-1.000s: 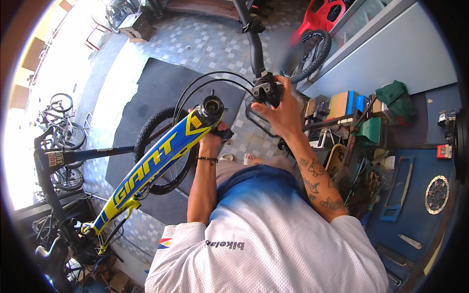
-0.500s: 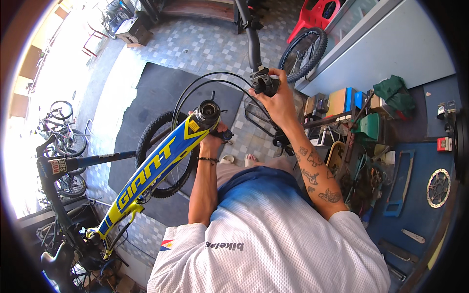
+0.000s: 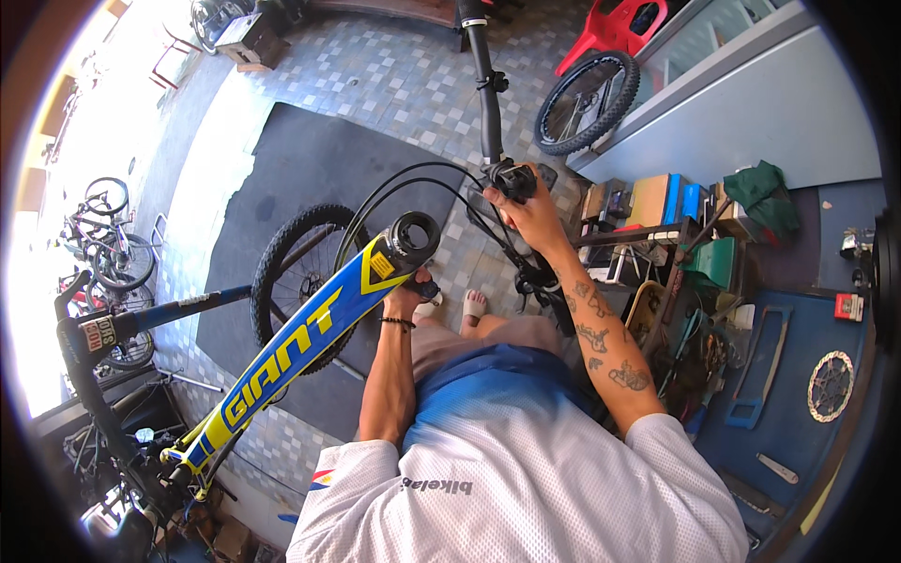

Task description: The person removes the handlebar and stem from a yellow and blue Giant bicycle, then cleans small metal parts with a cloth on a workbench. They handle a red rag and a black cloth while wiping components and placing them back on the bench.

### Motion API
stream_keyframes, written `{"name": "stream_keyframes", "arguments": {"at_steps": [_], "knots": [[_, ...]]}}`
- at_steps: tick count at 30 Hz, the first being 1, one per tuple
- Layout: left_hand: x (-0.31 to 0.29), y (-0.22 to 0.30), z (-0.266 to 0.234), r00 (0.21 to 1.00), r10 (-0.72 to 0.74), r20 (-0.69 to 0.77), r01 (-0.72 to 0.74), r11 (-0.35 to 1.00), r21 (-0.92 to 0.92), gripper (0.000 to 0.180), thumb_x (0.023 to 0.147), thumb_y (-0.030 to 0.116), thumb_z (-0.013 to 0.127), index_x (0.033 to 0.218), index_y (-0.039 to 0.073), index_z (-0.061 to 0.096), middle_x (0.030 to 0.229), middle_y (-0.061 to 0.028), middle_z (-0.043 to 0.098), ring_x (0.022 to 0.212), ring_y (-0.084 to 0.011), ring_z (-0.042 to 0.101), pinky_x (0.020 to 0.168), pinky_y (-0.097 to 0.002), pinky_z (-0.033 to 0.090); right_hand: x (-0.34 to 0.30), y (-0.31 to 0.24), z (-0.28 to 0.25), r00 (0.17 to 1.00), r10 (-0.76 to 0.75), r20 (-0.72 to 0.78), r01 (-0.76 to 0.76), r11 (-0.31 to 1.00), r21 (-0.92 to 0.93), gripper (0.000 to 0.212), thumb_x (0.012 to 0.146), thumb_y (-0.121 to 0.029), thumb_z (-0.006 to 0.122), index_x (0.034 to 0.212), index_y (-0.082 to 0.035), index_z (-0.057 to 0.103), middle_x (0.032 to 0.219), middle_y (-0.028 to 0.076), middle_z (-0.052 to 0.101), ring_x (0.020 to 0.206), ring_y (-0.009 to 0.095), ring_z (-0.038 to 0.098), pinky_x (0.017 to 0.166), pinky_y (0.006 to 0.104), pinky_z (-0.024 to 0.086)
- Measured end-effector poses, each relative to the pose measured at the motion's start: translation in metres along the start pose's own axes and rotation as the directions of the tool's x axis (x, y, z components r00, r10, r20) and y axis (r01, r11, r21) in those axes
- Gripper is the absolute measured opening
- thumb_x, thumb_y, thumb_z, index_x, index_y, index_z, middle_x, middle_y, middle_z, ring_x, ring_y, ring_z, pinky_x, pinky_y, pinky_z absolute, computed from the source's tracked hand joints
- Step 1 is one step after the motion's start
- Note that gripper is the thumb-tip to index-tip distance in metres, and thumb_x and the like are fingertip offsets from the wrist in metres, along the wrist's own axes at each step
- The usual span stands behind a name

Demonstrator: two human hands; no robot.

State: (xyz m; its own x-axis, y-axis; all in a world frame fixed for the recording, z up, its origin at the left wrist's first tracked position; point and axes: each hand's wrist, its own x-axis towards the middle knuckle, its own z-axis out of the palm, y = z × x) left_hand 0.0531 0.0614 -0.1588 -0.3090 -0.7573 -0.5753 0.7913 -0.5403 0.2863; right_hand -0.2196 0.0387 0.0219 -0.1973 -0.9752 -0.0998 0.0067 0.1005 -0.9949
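A blue and yellow bicycle frame [image 3: 310,347] slants in from the lower left, its head tube [image 3: 413,235] showing an open round top. My left hand [image 3: 404,298] is closed just below the head tube, around something dark; the frame hides part of the fingers. To the right, my right hand [image 3: 533,211] grips the black stem [image 3: 512,180] of a handlebar [image 3: 488,103], which runs from the top of the view down past my forearm. Black cables [image 3: 413,167] loop from the handlebar side to behind the frame.
A knobby-tyred wheel [image 3: 267,281] shows beneath the frame, over a dark mat [image 3: 310,150]. Another wheel [image 3: 587,103] leans by a red chair [image 3: 615,38]. At right, a blue tool board [image 3: 798,375] bears a hacksaw [image 3: 758,366] and a brake rotor [image 3: 831,387]. Several bicycles [image 3: 122,253] stand far left.
The head tube appears a little lower and further right. My right hand and the stem have come slightly lower, with the stem turned. Both hands keep their hold.
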Motion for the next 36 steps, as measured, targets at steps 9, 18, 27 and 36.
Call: {"name": "stream_keyframes", "arguments": {"at_steps": [9, 18, 27, 36], "knots": [[-0.041, -0.005, -0.056, 0.992, -0.107, -0.069, 0.104, 0.994, -0.045, 0.065, 0.104, 0.058, 0.043, 0.103, -0.003, 0.066, 0.080, -0.0153, 0.067, 0.070, -0.0294, 0.061, 0.074, -0.0413, 0.052, 0.050, 0.076, 0.024, 0.978, 0.114, 0.173, -0.133, 0.986, 0.102, 0.029, 0.098, -0.031, 0.079, 0.105, -0.006, 0.066, 0.080, -0.001, 0.063, 0.062, 0.006, 0.059, 0.055, 0.0230, 0.046], [-0.120, 0.005, -0.065, 0.962, -0.255, -0.100, 0.272, 0.928, 0.253, 0.110, 0.094, 0.091, 0.023, 0.101, -0.009, 0.071, 0.084, -0.0164, 0.069, 0.076, -0.0275, 0.061, 0.081, -0.0384, 0.050, 0.066, 0.154, 0.061, 0.918, 0.349, 0.189, -0.396, 0.840, 0.371, 0.049, 0.090, -0.044, 0.085, 0.113, -0.005, 0.065, 0.090, 0.007, 0.071, 0.068, 0.012, 0.068, 0.060, 0.0254, 0.056], [-0.162, 0.052, -0.097, 0.928, -0.315, -0.201, 0.372, 0.825, 0.425, 0.111, 0.100, 0.083, 0.012, 0.117, -0.011, 0.068, 0.098, -0.0205, 0.075, 0.086, -0.0309, 0.074, 0.086, -0.0413, 0.062, 0.068, 0.204, 0.112, 0.866, 0.490, 0.102, -0.486, 0.775, 0.403, 0.053, 0.097, -0.058, 0.071, 0.105, -0.007, 0.064, 0.086, 0.008, 0.072, 0.069, 0.015, 0.071, 0.061, 0.0297, 0.059], [-0.164, 0.085, -0.109, 0.887, -0.373, -0.274, 0.444, 0.853, 0.276, 0.100, 0.095, 0.087, 0.037, 0.104, -0.008, 0.068, 0.090, -0.0167, 0.068, 0.085, -0.0312, 0.063, 0.087, -0.0398, 0.054, 0.054, 0.235, 0.145, 0.872, 0.490, 0.003, -0.435, 0.772, 0.464, 0.072, 0.092, -0.067, 0.073, 0.122, -0.003, 0.060, 0.092, 0.004, 0.069, 0.065, 0.015, 0.063, 0.067, 0.0320, 0.056]]}}
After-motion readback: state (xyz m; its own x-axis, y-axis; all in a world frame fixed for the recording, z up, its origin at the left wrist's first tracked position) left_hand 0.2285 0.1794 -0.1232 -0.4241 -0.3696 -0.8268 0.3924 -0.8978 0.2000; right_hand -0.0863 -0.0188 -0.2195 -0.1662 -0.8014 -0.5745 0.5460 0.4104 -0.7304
